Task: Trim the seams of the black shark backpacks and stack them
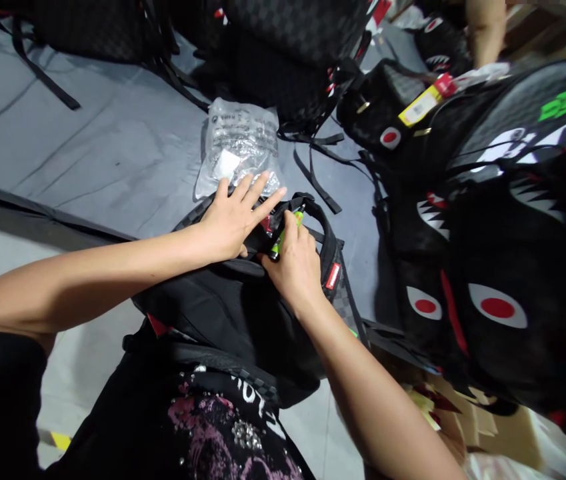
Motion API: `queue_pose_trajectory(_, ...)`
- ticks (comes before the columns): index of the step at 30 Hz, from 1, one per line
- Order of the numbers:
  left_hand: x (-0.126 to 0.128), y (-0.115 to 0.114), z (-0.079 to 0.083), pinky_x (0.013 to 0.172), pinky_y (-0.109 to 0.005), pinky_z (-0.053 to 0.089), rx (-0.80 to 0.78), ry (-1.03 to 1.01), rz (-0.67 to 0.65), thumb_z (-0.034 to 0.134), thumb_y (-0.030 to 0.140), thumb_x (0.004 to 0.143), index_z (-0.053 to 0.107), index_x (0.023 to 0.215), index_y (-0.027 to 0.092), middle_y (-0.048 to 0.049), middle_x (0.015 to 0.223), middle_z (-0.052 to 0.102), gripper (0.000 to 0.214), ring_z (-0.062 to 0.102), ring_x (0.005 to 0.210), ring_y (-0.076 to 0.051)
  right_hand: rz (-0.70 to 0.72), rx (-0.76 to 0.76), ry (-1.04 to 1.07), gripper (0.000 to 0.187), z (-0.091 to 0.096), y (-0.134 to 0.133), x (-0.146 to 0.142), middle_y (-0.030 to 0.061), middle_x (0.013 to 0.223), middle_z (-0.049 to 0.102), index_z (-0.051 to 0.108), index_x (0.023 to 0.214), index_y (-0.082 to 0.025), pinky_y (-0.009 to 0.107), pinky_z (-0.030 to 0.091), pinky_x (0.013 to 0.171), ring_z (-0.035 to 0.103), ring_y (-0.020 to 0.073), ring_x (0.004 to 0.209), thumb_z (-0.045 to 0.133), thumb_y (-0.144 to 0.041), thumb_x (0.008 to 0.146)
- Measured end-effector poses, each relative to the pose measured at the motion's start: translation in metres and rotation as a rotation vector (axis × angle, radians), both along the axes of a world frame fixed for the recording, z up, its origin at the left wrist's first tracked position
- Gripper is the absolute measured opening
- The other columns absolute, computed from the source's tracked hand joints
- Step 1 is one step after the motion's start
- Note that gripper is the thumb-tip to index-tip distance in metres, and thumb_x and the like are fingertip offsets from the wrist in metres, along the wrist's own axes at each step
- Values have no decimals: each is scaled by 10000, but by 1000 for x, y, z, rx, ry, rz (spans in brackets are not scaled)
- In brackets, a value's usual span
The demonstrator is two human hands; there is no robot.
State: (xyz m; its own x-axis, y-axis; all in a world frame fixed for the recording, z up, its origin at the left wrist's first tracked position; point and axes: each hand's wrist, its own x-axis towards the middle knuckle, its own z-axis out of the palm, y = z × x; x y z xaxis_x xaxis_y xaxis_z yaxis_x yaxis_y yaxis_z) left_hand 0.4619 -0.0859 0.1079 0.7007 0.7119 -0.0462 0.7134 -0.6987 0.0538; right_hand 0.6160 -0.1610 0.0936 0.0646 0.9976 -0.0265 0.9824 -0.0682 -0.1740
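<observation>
L hand (230,220) flat on backpack (233,307); R hand (295,263) pinches green item (283,237).

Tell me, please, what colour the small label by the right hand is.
The label is red; head view shows it.

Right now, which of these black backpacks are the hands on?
The flat backpack nearest the person, under the left hand and right hand; shark-faced backpacks at right lie untouched.

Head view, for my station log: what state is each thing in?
backpack: lying flat, under both hands.
left hand: open, flat on the backpack.
right hand: shut on the green item.
green item: pinched at the backpack's top, partly hidden.
plastic bag: crumpled, lying on the table.
other backpacks: piled at right.
</observation>
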Motion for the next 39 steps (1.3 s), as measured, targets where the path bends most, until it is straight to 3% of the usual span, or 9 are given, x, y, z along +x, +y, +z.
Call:
queue_pose_trajectory(3, 3, 0, 0, 1187, -629, 180, -10, 43, -1, 873, 413, 664, -43, 1620, 189, -217, 1683, -2, 1343, 97, 1540, -424, -23, -14, 27, 921, -1, 0, -1, 259, 1486, 458, 277, 1544, -107, 564, 502, 1001, 503, 423, 1290, 739, -216, 755)
queue_pose_trajectory(11, 3, -3, 5, 1148, -540, 283, 16, 57, 30, 750, 320, 797, 141, 1612, 153, -206, 1677, 113, 1031, 285, 1467, -383, 28, 93, 74, 814, -8, 0, 10, 263, 1456, 509, 347, 1518, -92, 560, 504, 1003, 535, 408, 1274, 715, -245, 809)
queue_pose_trajectory(18, -3, -3, 4, 1146, -501, 270, 29, 32, 21, 742, 373, 806, 159, 1610, 183, -173, 1682, 135, 1011, 284, 1461, -369, 121, 476, 402, 418, 10, -47, 19, 133, 1192, 692, 564, 1307, -191, 439, 556, 920, 668, 274, 1079, 535, -423, 960)
queue_pose_trajectory(20, -2, -3, 4, 1146, -511, 272, 36, 35, 22, 741, 360, 808, 175, 1607, 176, -180, 1678, 150, 996, 300, 1449, -371, 102, 416, 519, 278, 19, -53, 17, 86, 1019, 726, 635, 1147, -200, 360, 578, 805, 704, 225, 903, 558, -379, 949)
queue_pose_trajectory(22, -1, -3, 4, 1139, -515, 288, 46, 32, 29, 733, 331, 817, 208, 1598, 163, -193, 1667, 179, 956, 328, 1433, -369, 114, 214, 610, 195, 27, -48, 16, 61, 949, 747, 670, 1053, -200, 318, 578, 759, 717, 200, 823, 610, -329, 920)
queue_pose_trajectory(25, 0, -2, 6, 1134, -511, 302, 45, 30, 35, 717, 307, 835, 235, 1590, 160, -200, 1655, 213, 908, 354, 1418, -364, 164, -72, 676, 216, 39, -27, 20, 53, 985, 780, 719, 1050, -198, 337, 586, 823, 739, 218, 878, 664, -315, 877)
queue_pose_trajectory(28, -1, -3, 7, 1144, -502, 292, 34, 18, 31, 733, 314, 821, 240, 1590, 167, -190, 1657, 214, 925, 357, 1419, -360, 226, -218, 617, 255, 49, -7, 27, 50, 1025, 791, 750, 1086, -208, 356, 589, 860, 750, 231, 913, 672, -309, 865)
queue_pose_trajectory(32, -3, -4, 5, 1146, -488, 285, 40, -18, 40, 713, 306, 834, 260, 1584, 175, -176, 1653, 233, 886, 355, 1423, -352, 304, -286, 451, 268, 53, 1, 28, 43, 1075, 790, 765, 1102, -241, 371, 584, 883, 751, 242, 960, 673, -234, 850)
queue_pose_trajectory(39, -3, -3, 1, 1122, -497, 295, 37, -42, 39, 669, 286, 860, 272, 1579, 172, -178, 1651, 239, 829, 364, 1414, -356, 371, -207, 358, 301, 48, -6, 22, 61, 1024, 775, 748, 1169, -237, 353, 585, 815, 726, 209, 875, 653, -211, 884)
